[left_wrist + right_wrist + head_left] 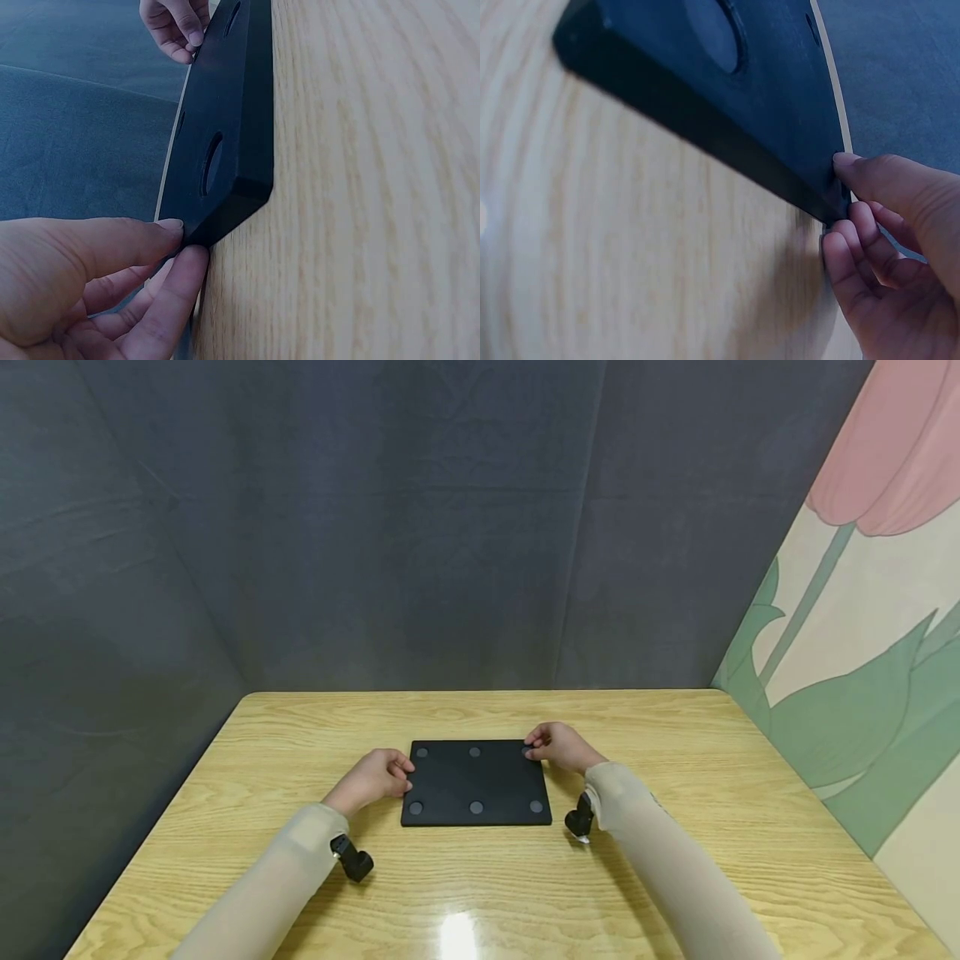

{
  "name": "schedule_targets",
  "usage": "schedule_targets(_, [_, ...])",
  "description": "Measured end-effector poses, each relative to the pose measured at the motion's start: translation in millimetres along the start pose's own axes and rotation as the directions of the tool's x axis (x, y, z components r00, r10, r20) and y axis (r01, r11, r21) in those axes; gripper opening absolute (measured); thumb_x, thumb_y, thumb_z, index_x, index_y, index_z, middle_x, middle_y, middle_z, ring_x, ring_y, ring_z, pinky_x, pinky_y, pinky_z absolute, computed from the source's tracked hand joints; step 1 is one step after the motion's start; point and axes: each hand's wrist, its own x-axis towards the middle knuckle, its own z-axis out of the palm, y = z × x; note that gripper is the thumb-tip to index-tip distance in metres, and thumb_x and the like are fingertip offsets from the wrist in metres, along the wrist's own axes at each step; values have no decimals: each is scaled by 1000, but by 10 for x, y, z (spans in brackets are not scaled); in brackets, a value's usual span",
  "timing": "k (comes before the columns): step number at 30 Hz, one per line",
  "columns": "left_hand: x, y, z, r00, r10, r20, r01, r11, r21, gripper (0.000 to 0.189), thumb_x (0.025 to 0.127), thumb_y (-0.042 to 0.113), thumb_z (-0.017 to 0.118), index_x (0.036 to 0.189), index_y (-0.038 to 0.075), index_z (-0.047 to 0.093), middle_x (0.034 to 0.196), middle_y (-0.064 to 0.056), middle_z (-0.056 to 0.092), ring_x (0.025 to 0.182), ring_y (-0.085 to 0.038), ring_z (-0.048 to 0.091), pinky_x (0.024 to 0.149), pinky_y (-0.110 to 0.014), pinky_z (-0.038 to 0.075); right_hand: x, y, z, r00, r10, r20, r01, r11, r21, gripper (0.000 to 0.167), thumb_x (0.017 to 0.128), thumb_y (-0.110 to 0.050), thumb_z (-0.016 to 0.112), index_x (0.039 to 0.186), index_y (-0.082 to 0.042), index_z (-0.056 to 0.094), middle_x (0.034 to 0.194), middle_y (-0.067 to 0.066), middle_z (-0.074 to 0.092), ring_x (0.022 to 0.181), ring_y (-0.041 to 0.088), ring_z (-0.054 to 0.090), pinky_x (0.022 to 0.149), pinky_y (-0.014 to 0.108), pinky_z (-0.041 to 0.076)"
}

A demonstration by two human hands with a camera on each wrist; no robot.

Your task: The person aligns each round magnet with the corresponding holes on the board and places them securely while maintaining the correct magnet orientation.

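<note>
A flat black rectangular board (480, 781) lies on the table, with round grey recesses (476, 807) in two rows along its long sides. My left hand (378, 774) pinches its left edge, thumb on the upper face and index finger against the side, as the left wrist view shows. At the far right corner my right hand (558, 746) grips the board, its thumb over the top beside a recess and its fingers curled at the edge. In the right wrist view the near right corner of the board (705, 97) looms large, one recess plainly visible.
The wooden table (480, 885) stretches out on every side of the board. Dark curtain cloth (405, 527) hangs behind it and on the left. A wall with a painted tulip (870, 452) stands to the right.
</note>
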Motion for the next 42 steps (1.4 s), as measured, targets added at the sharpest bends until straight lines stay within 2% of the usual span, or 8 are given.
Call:
schedule_targets(7, [-13, 13, -12, 1000, 2, 11, -2, 1000, -3, 23, 84, -8, 64, 105, -2, 62, 89, -12, 58, 77, -19, 60, 69, -28, 53, 4, 5, -11, 1000, -10, 6, 10, 1000, 7, 17, 86, -3, 70, 100, 2, 63, 88, 5, 58, 80, 16, 52, 72, 26, 44])
schedule_targets(12, [-29, 34, -22, 999, 25, 32, -25, 1000, 2, 21, 84, -8, 63, 104, -3, 61, 87, -12, 57, 75, -18, 59, 68, -27, 53, 9, 12, -10, 1000, -6, 6, 6, 1000, 7, 17, 86, -3, 70, 101, 2, 63, 88, 5, 58, 80, 16, 52, 72, 26, 44])
schedule_targets(20, [-9, 6, -6, 1000, -13, 9, 13, 1000, 0, 24, 83, -9, 64, 106, -2, 62, 88, -12, 58, 77, -19, 60, 70, -29, 53, 9, 13, -4, 1000, 5, 11, -5, 1000, 15, 17, 86, -2, 70, 102, 2, 63, 88, 6, 57, 81, 16, 51, 72, 26, 43])
schedule_targets(31, [5, 13, 5, 1000, -2, 16, 2, 1000, 3, 24, 84, -10, 62, 106, -2, 62, 88, -12, 58, 78, -19, 61, 69, -29, 53, -11, -2, -25, 1000, -3, -2, 3, 1000, -12, 17, 90, -6, 66, 105, 1, 62, 90, 6, 58, 82, 16, 53, 72, 25, 44])
schedule_targets(38, [-3, 19, -54, 999, 8, 37, -8, 1000, 5, 20, 88, -4, 60, 108, -2, 61, 92, -12, 60, 80, -17, 63, 72, -31, 55, -131, -170, -97, 997, -66, -43, 63, 996, -60, 22, 96, -17, 59, 111, -1, 61, 95, 9, 61, 87, 19, 57, 78, 30, 46])
schedule_targets(40, [-2, 55, -112, 999, 21, 41, -22, 999, 24, 19, 92, 0, 57, 111, -3, 60, 96, -12, 63, 81, -17, 64, 72, -32, 55, -170, -249, -140, 995, -83, -56, 78, 993, -87, 23, 96, -20, 59, 111, -3, 62, 97, 9, 61, 88, 21, 57, 78, 32, 46])
schedule_targets(42, [-2, 127, -181, 999, 45, 31, -47, 996, 81, 20, 93, 4, 57, 113, -3, 59, 98, -12, 64, 81, -18, 63, 71, -33, 54, -213, -337, -190, 993, -102, -56, 96, 990, -105, 25, 97, -22, 58, 113, -3, 61, 100, 10, 61, 92, 24, 58, 78, 33, 47])
